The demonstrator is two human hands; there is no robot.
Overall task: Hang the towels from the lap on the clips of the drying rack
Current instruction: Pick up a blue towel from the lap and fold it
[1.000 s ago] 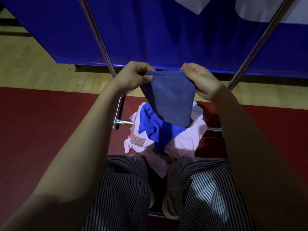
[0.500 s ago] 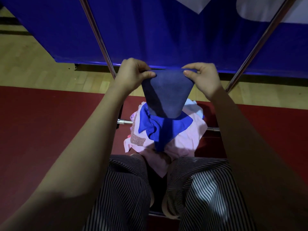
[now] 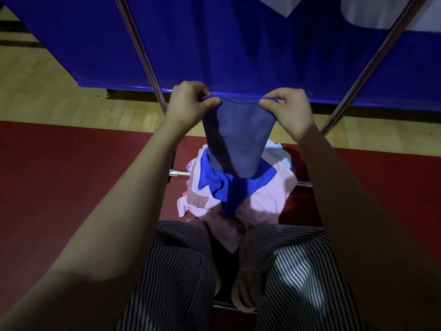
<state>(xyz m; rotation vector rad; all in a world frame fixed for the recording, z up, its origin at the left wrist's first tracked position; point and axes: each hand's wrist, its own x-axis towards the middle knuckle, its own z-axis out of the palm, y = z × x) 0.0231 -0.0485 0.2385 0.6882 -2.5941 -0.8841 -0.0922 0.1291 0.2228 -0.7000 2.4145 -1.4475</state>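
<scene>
left hand [image 3: 188, 103]: we pinch the dark blue towel [image 3: 236, 137] at its top left corner.
right hand [image 3: 290, 108]: fingers pinch the right corner.
towel: hangs stretched between, above the lap pile [image 3: 238, 194].

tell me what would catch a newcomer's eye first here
First, the dark blue towel at centre, stretched by its top edge between the left hand and right hand, each pinching a corner. Below it, a heap of pink and bright blue towels lies on the lap. Two slanted metal rack poles rise behind, against a blue banner.
</scene>
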